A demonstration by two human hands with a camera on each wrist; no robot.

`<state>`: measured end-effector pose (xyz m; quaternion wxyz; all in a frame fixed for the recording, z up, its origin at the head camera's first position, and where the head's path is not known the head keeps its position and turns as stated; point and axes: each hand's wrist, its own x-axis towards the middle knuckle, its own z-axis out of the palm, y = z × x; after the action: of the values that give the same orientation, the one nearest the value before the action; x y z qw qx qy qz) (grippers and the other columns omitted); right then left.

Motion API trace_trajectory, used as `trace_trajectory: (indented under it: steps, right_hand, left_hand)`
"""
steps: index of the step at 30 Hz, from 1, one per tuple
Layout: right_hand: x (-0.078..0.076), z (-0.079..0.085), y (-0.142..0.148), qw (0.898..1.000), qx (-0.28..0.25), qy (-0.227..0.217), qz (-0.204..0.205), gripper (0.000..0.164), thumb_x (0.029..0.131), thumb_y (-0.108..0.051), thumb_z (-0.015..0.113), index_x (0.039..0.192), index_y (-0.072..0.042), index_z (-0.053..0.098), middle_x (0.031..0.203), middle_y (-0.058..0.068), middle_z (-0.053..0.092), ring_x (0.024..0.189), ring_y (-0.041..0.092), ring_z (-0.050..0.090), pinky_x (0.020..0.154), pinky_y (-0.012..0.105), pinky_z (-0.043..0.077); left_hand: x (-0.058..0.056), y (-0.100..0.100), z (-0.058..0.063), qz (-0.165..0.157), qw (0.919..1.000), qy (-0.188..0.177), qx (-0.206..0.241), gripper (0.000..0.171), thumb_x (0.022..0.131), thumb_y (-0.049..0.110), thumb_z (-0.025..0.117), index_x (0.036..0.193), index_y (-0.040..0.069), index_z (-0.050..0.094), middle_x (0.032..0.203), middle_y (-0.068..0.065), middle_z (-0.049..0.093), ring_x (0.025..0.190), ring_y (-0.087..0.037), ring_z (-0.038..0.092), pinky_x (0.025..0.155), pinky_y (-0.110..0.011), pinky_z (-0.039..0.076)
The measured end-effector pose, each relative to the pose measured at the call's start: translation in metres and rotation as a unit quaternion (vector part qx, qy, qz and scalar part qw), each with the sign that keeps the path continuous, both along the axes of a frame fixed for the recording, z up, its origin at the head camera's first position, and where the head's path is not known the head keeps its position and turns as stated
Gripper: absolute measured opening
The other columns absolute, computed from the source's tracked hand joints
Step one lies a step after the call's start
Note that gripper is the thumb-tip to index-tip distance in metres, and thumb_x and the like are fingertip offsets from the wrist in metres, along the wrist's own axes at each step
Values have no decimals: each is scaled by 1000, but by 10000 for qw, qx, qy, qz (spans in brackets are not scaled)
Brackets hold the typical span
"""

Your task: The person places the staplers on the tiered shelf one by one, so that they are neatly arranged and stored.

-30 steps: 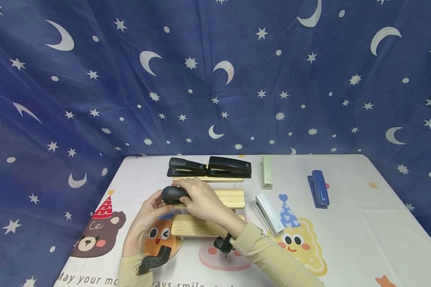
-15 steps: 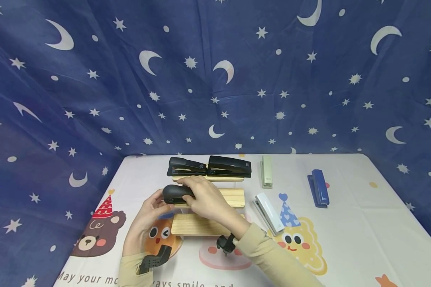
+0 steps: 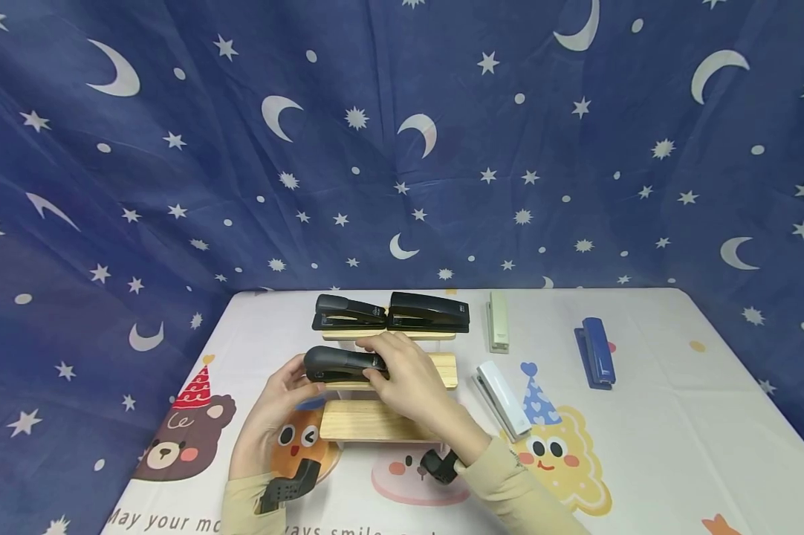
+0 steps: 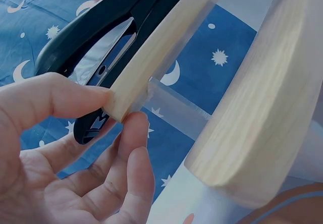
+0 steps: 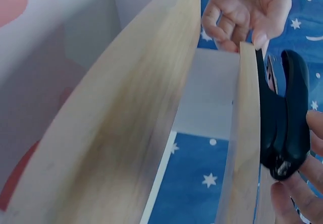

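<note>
A black stapler lies on the left half of the middle wooden shelf of a tiered stand. My right hand has its thumb and fingers around the stapler's right, hinge end; the fingers show beside that end in the right wrist view. At the shelf's left end is my left hand. In the left wrist view, its thumb and curled fingers pinch the shelf end, where the stapler's base tip sticks out past the wood. The thumb touches or nearly touches that base; I cannot tell which.
Two black staplers, a left one and a right one, stand on the top shelf. A lower wooden shelf is in front. To the right lie a pale green stapler, a white stapler and a blue stapler.
My right hand has slid to the right along the stapler, uncovering more of its top. The stapler has shifted at most slightly right. My left hand has stayed at the shelf end.
</note>
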<state>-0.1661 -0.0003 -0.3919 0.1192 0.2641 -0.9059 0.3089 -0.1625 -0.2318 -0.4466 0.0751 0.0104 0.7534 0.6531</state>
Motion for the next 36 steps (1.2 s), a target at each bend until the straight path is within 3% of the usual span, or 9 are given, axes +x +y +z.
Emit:
trace_trajectory:
  steps: [5, 11, 18, 25, 31, 36]
  right_hand:
    - [6, -3, 14, 9990, -418, 77, -125, 38, 84, -16, 71, 120, -19, 64, 115, -6, 67, 105, 12, 60, 89, 32, 50]
    - [14, -7, 29, 9966, -785, 125, -217, 37, 82, -13, 72, 118, -18, 65, 113, -5, 68, 109, 15, 60, 94, 36, 48]
    - [23, -9, 46, 9941, -1020, 159, -343, 35, 82, -10, 72, 116, -19, 66, 109, -4, 70, 106, 14, 61, 93, 35, 49]
    - [30, -8, 71, 9894, -1251, 344, -647, 34, 82, -9, 73, 114, -17, 67, 108, -5, 69, 101, 12, 61, 87, 35, 52]
    - [29, -13, 96, 9809, -1496, 694, -1029, 31, 79, -3, 74, 108, -12, 70, 101, -2, 70, 95, 13, 61, 81, 32, 50]
    - [22, -16, 118, 9765, -1456, 835, -1351, 31, 78, 0, 74, 107, -11, 70, 100, 1, 70, 94, 16, 61, 82, 27, 48]
  left_hand:
    - [0, 0, -1, 37, 10000, 24, -24, 46, 80, -1, 65, 124, 7, 54, 98, 18, 66, 94, -3, 65, 85, -24, 49]
    - [0, -1, -1, 29, 10000, 39, -80, 44, 81, 0, 65, 122, 10, 55, 97, 19, 67, 93, -3, 64, 86, -25, 48]
    - [1, -1, 1, -30, 9998, 105, -182, 47, 82, 1, 65, 127, 3, 52, 100, 19, 66, 96, -2, 64, 89, -25, 46]
    - [1, 0, 2, -30, 9998, 122, -164, 48, 82, 1, 66, 128, 3, 52, 100, 19, 65, 97, -2, 64, 91, -28, 45]
    - [2, 0, 2, -52, 9998, 63, -182, 48, 83, 1, 65, 128, 2, 51, 101, 17, 64, 95, -1, 63, 87, -24, 47]
    - [1, 0, 3, -1, 9998, -27, -190, 46, 83, 1, 66, 126, 4, 52, 103, 15, 63, 96, -3, 63, 89, -28, 46]
